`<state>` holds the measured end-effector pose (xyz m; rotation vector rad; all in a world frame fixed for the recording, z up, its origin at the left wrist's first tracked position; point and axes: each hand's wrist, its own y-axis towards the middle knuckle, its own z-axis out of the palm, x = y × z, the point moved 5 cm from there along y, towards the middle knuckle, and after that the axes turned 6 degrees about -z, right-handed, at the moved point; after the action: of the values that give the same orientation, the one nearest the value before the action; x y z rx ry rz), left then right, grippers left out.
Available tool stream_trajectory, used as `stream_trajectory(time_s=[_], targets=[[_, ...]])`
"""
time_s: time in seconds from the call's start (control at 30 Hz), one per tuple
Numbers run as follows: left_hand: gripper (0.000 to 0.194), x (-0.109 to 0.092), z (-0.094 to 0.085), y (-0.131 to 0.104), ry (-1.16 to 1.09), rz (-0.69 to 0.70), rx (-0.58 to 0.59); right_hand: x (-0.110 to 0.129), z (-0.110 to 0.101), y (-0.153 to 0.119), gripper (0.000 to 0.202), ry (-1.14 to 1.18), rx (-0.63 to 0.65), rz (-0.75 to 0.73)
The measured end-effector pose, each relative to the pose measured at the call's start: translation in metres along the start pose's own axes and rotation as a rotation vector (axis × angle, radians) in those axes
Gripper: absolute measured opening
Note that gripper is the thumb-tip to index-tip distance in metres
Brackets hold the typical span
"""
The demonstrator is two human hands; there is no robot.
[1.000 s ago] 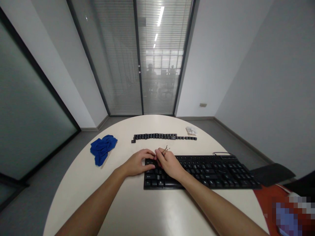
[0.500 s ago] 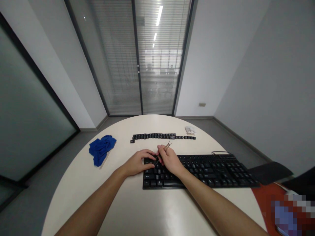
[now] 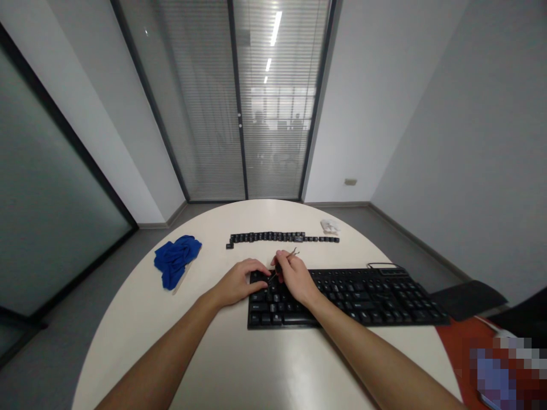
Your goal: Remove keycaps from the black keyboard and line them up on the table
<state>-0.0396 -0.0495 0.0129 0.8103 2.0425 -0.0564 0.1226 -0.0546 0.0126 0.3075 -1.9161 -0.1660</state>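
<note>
Keyboard (image 3: 393, 299), black and full-length, lies flat on a pale round-edged counter (image 3: 252, 364), its near edge toward the person whose bare forearms reach in from below. The left hand (image 3: 235, 283) is at the keyboard's left end, thumb and forefinger over the keys there; whether its grip is clenched on anything cannot be told. Just beside it, the right hand (image 3: 297, 279) is bent over the keys with its grip closed on a thin metal tool (image 3: 294, 254), whose forked end juts out above the fingers. To the left, well apart from the keyboard, a crumpled blue cloth (image 3: 177, 256) lies over a pale, narrow strip (image 3: 183, 279). At right, a dark chair (image 3: 470, 300) stands beyond the counter's edge, and a cable (image 3: 384, 264) curves behind the keyboard. Farther back on the counter, small black keycaps (image 3: 269, 236) form a long line, doubled along its left part and single toward the right, with one more keycap (image 3: 229, 246) at its near left corner. Near the line's right end sits a small, clear packet (image 3: 330, 226). In the background, blinds (image 3: 277, 154) cover framed glass panels beside a gray-white wall (image 3: 371, 102).
</note>
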Motion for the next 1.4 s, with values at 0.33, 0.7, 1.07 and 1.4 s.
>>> stream_trajectory(time_s=[0.33,0.7,1.07,1.4], targets=[[0.008,-0.005,0.000,0.001,0.029,0.037,0.004,0.014,-0.020,0.001,0.037,-0.103,0.278,-0.058],[0.007,-0.009,-0.001,0.001,-0.044,0.063,-0.054,0.012,-0.016,-0.002,0.043,0.129,0.420,-0.026],[0.016,-0.012,0.000,0.000,0.123,0.084,-0.035,0.008,-0.015,0.001,0.037,0.120,0.346,-0.028],[0.019,-0.007,0.000,-0.001,0.184,0.077,-0.060,0.004,-0.016,0.004,0.036,0.103,0.294,0.023]])
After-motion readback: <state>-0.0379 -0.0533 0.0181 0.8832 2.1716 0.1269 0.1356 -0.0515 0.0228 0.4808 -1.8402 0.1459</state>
